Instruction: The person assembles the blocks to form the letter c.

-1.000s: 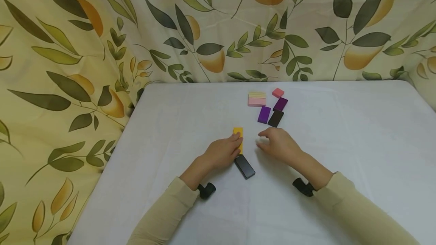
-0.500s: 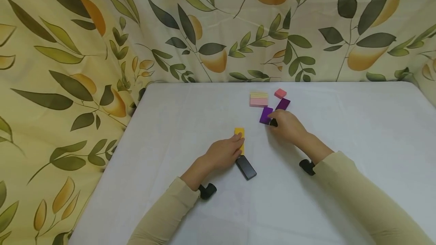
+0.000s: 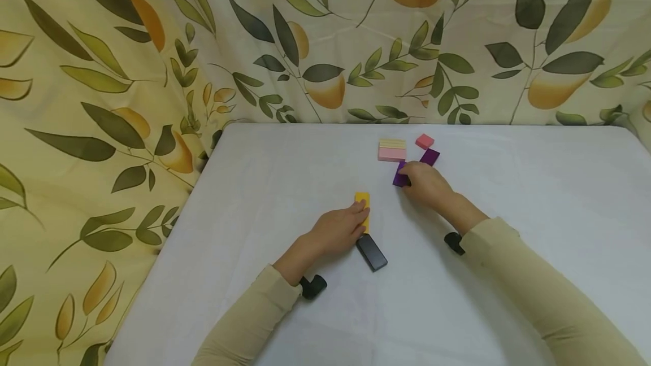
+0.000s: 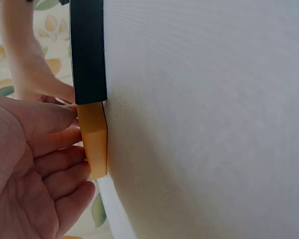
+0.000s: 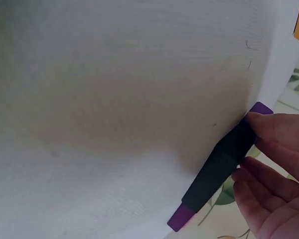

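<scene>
My left hand [image 3: 338,230] rests with its fingers on a yellow block [image 3: 363,197] lying flat; a black block [image 3: 372,253] touches the yellow block's near end. In the left wrist view the thumb and fingertips meet the yellow block [image 4: 93,139] beside the black block [image 4: 88,55]. Farther off, my right hand [image 3: 427,184] covers a dark block, hidden in the head view. The right wrist view has that dark block [image 5: 217,167] held at the thumb and curled fingers, the thumb at its end against a purple block [image 5: 261,108]. The purple block [image 3: 399,175] partly shows left of the right hand.
Behind the right hand lie a dark purple block [image 3: 430,156] and a small coral block [image 3: 424,141]. A pink block [image 3: 391,154] with pale yellow strips sits left of them. The white table [image 3: 285,168] ends at a leaf-patterned curtain [image 3: 315,44].
My right hand has moved forward from bare cloth onto the dark block and now hides it in the head view. The left hand stays on the yellow block. The head view has shifted slightly.
</scene>
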The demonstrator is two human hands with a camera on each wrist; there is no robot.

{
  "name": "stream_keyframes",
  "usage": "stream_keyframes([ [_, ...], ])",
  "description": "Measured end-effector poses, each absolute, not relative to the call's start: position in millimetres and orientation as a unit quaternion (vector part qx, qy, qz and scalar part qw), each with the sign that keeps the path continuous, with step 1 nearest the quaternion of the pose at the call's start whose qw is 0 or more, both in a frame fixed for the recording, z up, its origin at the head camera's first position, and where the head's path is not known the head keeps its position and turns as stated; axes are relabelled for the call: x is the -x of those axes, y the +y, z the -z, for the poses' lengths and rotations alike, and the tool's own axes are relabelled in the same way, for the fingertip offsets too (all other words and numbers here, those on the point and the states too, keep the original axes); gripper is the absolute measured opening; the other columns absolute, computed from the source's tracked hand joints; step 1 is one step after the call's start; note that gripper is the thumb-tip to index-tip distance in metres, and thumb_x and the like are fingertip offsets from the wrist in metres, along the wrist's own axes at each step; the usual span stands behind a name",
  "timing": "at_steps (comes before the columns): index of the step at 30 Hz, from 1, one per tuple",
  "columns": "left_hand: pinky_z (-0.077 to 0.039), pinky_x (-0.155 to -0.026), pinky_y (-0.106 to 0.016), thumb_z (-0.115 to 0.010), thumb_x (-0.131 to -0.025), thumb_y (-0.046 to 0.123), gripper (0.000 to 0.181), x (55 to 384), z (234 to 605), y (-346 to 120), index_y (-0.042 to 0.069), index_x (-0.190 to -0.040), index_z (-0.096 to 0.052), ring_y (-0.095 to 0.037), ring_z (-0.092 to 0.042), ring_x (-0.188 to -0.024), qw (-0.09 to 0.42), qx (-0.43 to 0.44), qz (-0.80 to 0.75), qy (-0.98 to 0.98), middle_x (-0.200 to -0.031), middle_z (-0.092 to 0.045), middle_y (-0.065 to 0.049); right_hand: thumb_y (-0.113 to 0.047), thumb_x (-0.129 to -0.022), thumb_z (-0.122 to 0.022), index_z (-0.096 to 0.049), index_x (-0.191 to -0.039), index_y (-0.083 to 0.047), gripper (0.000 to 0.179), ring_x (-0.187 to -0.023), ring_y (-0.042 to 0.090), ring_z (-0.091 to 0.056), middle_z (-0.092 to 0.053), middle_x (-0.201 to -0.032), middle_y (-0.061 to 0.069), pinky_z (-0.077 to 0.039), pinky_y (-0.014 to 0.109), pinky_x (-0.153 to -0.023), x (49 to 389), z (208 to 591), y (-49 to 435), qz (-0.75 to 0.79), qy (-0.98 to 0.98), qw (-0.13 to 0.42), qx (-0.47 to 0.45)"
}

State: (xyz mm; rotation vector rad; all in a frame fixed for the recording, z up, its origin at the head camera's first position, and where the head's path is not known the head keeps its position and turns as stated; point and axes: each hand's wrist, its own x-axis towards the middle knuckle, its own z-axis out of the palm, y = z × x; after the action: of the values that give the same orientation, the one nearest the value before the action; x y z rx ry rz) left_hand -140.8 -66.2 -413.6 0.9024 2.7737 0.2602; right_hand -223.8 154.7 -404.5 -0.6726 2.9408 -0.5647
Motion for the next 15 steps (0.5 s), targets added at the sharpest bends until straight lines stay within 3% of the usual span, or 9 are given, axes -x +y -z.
stream_keyframes([
  [15, -0.041, -0.093, -0.030, -0.047, -0.097, 0.024, 0.043, 141, 414, -66, 0.007, -0.137, -0.044, -0.015, -0.037, -0.127, 0.098, -0.313, -0.084, 0.941, -0.144, -0.034, -0.006, 0.005, -0.075, -0.069, -0.067, -0.092, 0.008, 0.018, -0.077, 0.029, -0.057, -0.062, -0.082, 0.018, -0.049, 0.041, -0.075, 219, 405, 139, 0.145, 0.951, -0.003, 0.272],
])
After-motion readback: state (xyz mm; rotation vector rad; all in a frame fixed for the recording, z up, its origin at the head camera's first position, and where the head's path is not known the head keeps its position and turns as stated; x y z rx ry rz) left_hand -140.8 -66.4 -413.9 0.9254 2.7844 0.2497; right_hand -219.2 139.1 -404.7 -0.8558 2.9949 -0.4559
